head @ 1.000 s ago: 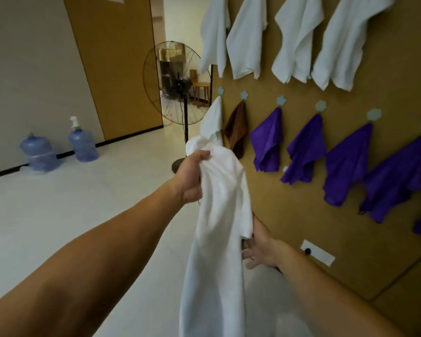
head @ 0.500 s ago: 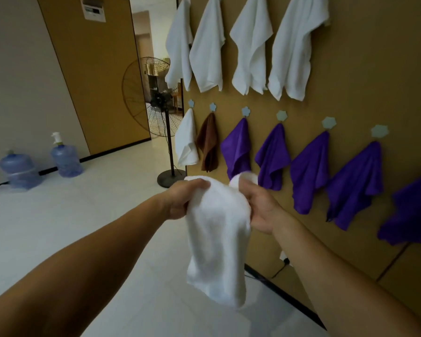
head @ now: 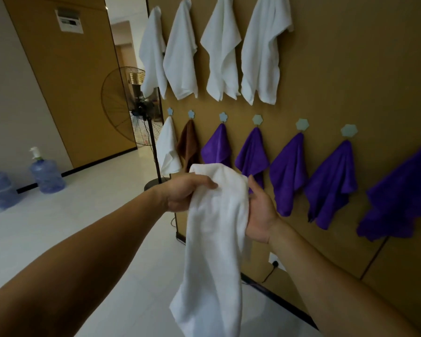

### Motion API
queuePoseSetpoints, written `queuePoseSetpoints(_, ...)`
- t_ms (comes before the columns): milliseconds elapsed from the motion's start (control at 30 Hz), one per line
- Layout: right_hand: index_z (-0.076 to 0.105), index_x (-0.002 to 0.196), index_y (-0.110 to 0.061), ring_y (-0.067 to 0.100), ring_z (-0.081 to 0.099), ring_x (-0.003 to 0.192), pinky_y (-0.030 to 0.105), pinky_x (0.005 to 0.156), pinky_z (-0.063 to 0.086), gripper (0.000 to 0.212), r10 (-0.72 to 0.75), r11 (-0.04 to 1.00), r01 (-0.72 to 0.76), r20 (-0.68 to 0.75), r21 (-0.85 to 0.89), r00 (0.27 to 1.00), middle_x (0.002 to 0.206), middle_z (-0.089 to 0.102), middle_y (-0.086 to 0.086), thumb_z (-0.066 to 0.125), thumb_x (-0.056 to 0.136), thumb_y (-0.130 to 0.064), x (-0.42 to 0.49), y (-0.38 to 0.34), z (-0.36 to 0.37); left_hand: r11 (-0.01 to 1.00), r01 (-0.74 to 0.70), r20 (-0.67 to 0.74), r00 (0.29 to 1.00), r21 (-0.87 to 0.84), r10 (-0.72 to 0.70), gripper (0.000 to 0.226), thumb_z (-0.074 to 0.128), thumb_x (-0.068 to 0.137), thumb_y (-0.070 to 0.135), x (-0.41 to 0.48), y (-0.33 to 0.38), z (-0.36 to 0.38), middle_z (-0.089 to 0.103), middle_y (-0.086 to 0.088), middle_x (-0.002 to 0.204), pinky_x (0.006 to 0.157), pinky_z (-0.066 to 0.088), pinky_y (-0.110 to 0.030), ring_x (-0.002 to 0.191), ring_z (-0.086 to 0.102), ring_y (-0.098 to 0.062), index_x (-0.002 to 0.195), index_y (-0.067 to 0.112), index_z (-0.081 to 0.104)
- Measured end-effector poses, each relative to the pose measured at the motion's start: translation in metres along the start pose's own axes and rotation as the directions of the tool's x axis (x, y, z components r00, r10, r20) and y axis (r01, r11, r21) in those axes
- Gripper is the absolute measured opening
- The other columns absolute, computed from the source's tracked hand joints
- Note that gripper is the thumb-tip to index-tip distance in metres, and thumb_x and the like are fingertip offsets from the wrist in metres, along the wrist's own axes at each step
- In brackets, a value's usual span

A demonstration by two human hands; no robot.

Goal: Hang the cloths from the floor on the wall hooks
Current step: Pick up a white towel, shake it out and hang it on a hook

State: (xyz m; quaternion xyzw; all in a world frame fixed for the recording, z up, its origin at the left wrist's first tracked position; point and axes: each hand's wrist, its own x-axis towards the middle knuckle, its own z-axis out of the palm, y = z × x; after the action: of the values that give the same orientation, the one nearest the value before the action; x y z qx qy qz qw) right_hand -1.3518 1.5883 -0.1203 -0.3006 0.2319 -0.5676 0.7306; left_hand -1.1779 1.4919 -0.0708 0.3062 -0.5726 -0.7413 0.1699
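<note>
**WHITE CLOTH: IN HAND, FACING HOOK WALL**

1. white cloth point(head: 214, 239): qty 1. It is hanging in front of the person btwn both hands, level w/ the lower row of hung cloths and apart from the wall. The top is bunching over the L hand. The long tail is drooping down and running out of the frame bottom.
2. L hand point(head: 185, 193): is gripping the cloth's top left, thumb lying across the front, fingers curling under the fabric.
3. R hand point(head: 260, 215): palm is facing the camera and holding the cloth's right edge. The thumb is pointing up. The fingers are tucking behind the fabric, mostly hidden.
4. wall hooks point(head: 301, 124): pale, flower-shaped, running in a row along the tan wall point(head: 350, 69).
5. Lower row, near doorway outward: small white cloth point(head: 168, 147), brown cloth point(head: 189, 147), purple cloths point(head: 288, 173) x5, each hanging under a hook.
6. Upper row: white towels point(head: 223, 49) x4, draping above the hooks.
7. fan point(head: 131, 108): is standing on a pedestal at the wall's far end.
8. water bottles point(head: 48, 175): x2, sitting on the floor point(head: 83, 203) by the far wall, one w/ a pump top.
9. socket point(head: 275, 260): low on the wall, w/ a plug in it.
</note>
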Motion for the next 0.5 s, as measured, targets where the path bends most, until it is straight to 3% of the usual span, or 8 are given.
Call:
queuePoseSetpoints(100,0.041,0.145,-0.004,0.039,0.033,0.14,0.05,0.118,0.019,0.083,-0.053,0.999,0.053,-0.026,-0.009,0.998,0.15,0.035,0.026,0.038,0.091,-0.067,-0.001,-0.002,0.0,0.952,0.051,-0.078,0.996,0.301,-0.029,0.039,0.065,0.086,0.006,0.008,0.007,-0.007,0.064,-0.016,0.122,0.101,0.047,-0.046,0.112,0.062,-0.031,0.124,0.001,0.058)
queuePoseSetpoints(200,0.05,0.138,-0.002,0.039,0.041,0.135,0.051,0.115,0.027,0.086,-0.151,0.989,0.151,-0.107,-0.002,0.983,0.145,0.044,0.025,0.042,0.086,-0.07,-0.005,-0.016,0.002,0.923,0.089,-0.114,0.992,0.375,-0.049,0.04,0.068,0.087,0.024,0.013,0.017,-0.019,0.066,-0.01,0.121,0.1,0.048,-0.043,0.11,0.064,-0.026,0.121,0.005,0.06)
queuePoseSetpoints(333,0.067,0.119,-0.002,0.036,0.058,0.119,0.046,0.094,0.046,0.072,-0.284,0.959,0.274,-0.327,-0.076,0.901,0.128,0.061,0.023,0.049,0.082,-0.061,-0.013,-0.037,-0.009,0.981,-0.027,-0.213,0.975,0.194,0.068,0.034,0.077,0.077,0.038,0.022,0.022,-0.03,0.07,-0.004,0.11,0.088,0.056,-0.042,0.102,0.067,-0.024,0.103,0.018,0.066)
queuePoseSetpoints(400,0.069,0.115,-0.003,0.034,0.063,0.112,0.042,0.088,0.051,0.058,-0.298,0.954,0.272,-0.423,-0.123,0.855,0.12,0.066,0.02,0.053,0.085,-0.05,-0.019,-0.044,-0.018,0.994,-0.099,-0.245,0.964,0.039,0.105,0.022,0.074,0.081,0.035,0.029,0.02,-0.035,0.072,-0.005,0.107,0.084,0.057,-0.038,0.098,0.069,-0.022,0.094,0.017,0.072)
queuePoseSetpoints(500,0.075,0.101,-0.003,0.031,0.069,0.098,0.039,0.084,0.052,0.036,-0.301,0.951,0.205,-0.544,-0.231,0.783,0.108,0.071,0.017,0.053,0.089,-0.029,-0.039,-0.053,-0.032,0.977,-0.149,-0.263,0.959,-0.153,0.105,0.025,0.066,0.088,0.033,0.034,0.021,-0.045,0.073,-0.008,0.104,0.085,0.056,-0.036,0.093,0.069,-0.022,0.097,0.01,0.071)
